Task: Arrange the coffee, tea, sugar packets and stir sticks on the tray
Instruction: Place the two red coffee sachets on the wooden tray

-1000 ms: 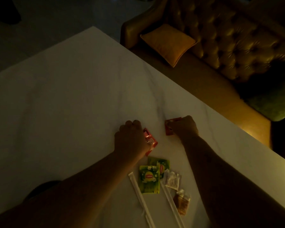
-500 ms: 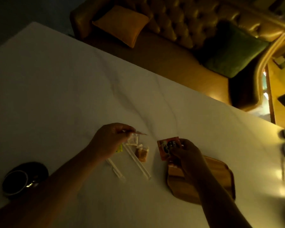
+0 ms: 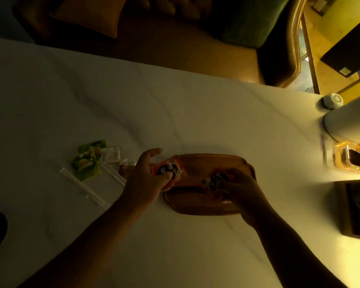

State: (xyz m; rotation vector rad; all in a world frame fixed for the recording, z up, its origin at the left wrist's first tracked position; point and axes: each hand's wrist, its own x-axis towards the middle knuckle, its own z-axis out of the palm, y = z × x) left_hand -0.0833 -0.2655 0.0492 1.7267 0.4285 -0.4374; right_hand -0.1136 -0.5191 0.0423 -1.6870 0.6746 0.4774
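White table, dimly lit; wooden tray, long axis left-right, directly ahead; left hand pinched one red coffee sachet over the tray's left rim; right hand gripped another coffee sachet over the tray's middle; green tea packets, sugar packets and stir sticks lay off-tray leftward, nearer the left hand

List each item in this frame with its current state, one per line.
Left hand: gripping left coffee packet at the tray's left edge.
Right hand: holding right coffee packet over the tray.
Tea packets: on table, untouched.
Stir sticks: on table.
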